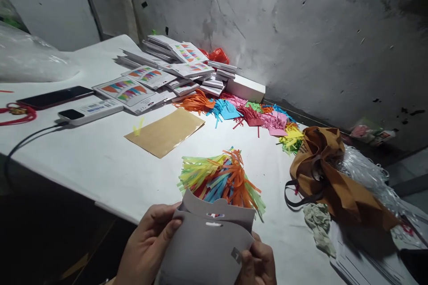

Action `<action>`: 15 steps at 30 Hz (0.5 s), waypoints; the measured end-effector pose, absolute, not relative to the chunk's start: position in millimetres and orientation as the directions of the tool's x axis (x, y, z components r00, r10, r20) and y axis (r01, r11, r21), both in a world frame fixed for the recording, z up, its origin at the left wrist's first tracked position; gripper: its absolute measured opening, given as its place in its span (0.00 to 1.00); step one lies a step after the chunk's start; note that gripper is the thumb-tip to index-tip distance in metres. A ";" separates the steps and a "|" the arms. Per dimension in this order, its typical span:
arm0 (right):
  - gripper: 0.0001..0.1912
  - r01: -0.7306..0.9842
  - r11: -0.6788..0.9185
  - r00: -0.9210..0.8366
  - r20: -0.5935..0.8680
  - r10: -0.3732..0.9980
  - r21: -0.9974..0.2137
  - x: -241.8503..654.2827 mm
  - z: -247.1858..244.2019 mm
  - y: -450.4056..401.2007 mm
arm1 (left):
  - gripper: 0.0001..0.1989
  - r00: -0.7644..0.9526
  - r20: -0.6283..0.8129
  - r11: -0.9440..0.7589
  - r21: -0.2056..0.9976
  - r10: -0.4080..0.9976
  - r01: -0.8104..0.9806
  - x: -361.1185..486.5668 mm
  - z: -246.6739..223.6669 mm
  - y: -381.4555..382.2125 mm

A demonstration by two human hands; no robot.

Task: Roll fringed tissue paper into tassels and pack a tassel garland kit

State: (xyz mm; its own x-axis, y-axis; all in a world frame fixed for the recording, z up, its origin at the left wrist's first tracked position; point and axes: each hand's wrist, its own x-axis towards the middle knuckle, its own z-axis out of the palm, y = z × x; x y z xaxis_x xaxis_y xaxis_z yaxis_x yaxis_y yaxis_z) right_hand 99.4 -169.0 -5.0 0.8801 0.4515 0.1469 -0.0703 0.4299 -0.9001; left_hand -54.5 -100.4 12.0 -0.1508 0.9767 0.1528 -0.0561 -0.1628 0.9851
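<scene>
Both my hands hold a white paper envelope (203,249) with hanging slots near its top edge and a small grey square at lower right. My left hand (150,240) pinches its left side, thumb in front. At the right side, my right hand (259,260) grips it with the thumb in front. The envelope's mouth gapes a little at the top. Just beyond it lies a bunch of multicoloured paper tassels (220,176), yellow, red, blue, orange and green. Whether any of the tassels sit inside the envelope cannot be seen.
A brown card (165,133) lies on the white table, with tassel bundles (247,116) behind it. Stacks of printed packets (157,75), a phone (55,97) and a white power bank (90,109) are at left. A brown bag (321,169) and white sheets (361,258) are at right.
</scene>
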 end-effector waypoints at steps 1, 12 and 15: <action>0.18 -0.107 0.451 0.878 0.128 0.461 -0.886 100.5 -1.6 -168.9 | 0.22 -0.145 0.138 -0.149 0.986 0.980 -0.069 -54.7 12.7 -100.3; 0.27 -0.420 0.362 0.744 -0.087 0.663 -0.832 120.7 12.5 -169.0 | 0.16 -0.034 0.069 -0.075 0.969 0.997 -0.237 -62.9 18.0 -97.1; 0.27 -0.358 0.380 0.784 -0.053 0.618 -0.853 125.3 15.4 -167.0 | 0.15 -0.030 0.087 -0.091 0.967 0.996 -0.239 -63.3 16.0 -97.7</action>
